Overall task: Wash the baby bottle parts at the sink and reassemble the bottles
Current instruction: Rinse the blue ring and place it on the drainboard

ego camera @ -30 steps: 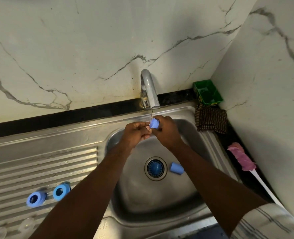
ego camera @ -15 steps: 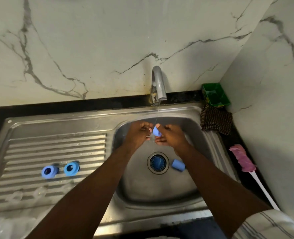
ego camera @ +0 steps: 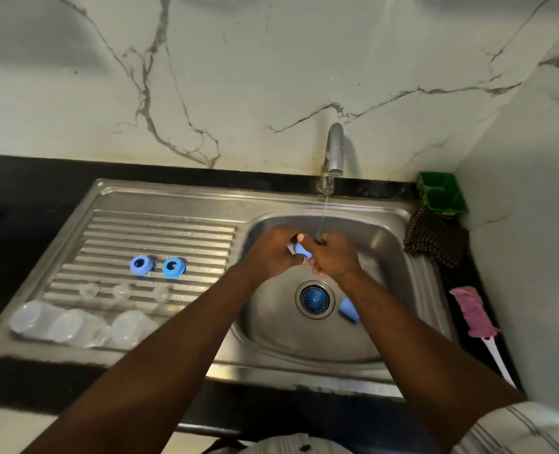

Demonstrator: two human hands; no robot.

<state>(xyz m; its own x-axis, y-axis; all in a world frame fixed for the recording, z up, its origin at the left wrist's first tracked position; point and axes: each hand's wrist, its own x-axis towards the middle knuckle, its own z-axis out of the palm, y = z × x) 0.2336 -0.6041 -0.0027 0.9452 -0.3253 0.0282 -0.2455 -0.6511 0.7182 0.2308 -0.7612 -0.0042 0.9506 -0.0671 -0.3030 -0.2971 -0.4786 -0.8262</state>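
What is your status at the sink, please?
Left hand and right hand both grip cap; water falls onto right hand. Second cap lies in basin by drain. Nothing in the way.

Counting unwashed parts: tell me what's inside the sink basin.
One blue cap lies by the drain, partly under the right forearm; left hand and right hand hold a second cap.

From my feed, the left hand (ego camera: 271, 253) and right hand (ego camera: 335, 258) grip a blue cap (ego camera: 302, 250) between them over the basin (ego camera: 386, 250), under the tap's (ego camera: 333, 149) thin stream (ego camera: 323, 217). A second cap (ego camera: 348, 310) lies beside the drain (ego camera: 315, 299). On the drainboard (ego camera: 160, 231) I see two blue rings (ego camera: 142, 265) mid-board, clear teats (ego camera: 122, 291) nearer, and clear bottles (ego camera: 75, 327) along its front edge. A pink brush (ego camera: 474, 311) lies on the counter's (ego camera: 16, 198) right edge.
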